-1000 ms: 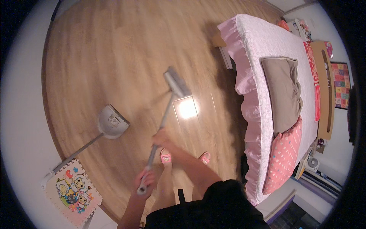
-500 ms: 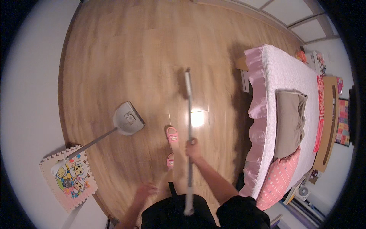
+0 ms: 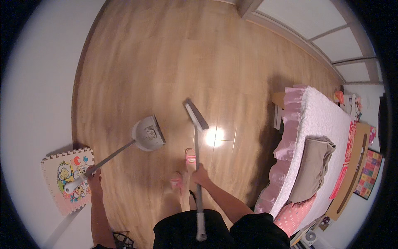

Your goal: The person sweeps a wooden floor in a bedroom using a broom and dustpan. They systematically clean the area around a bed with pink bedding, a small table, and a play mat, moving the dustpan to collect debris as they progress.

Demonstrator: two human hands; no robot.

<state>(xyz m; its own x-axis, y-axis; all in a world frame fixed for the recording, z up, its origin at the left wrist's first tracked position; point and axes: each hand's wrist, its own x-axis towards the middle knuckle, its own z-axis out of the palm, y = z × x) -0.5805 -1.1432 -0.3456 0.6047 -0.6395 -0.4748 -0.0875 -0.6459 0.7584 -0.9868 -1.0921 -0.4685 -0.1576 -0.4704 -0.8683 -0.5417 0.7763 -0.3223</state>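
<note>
Broom (image 3: pixel 197 145) is out in front of the person on the wood floor (image 3: pixel 137 74), head just ahead of the feet and the pole running back toward the body. Right hand (image 3: pixel 201 176) has its fingers wrapped around the pole around mid-length, pretty solid hold. Can't tell if the bristles actually touch the floor.

Dustpan (image 3: pixel 141 129) sits off to the left, opening turned toward the broom side, with a greyish patch inside it (dirt or a sticker, no idea). Left hand (image 3: pixel 94 176) is up at its pole, right where the pale grip starts. Fingers are touching it as far as I can see, but whether they're closed all the way around, can't tell.

So I'd call the step in hand getting both tools under control, one per hand. Next move, imo, calls for a proper left-hand grip on that pole and a steady broom.

As for brands or writing: nothing I can read. Foam mat (image 3: pixel 68 168) by the wall has cartoon sheep on it, the pink slippers (image 3: pixel 190 159) have little patches too small to make out, and the colourful grid chart (image 3: pixel 369 174) past the bed (image 3: pixel 311 120) is just blurry squares.
</note>
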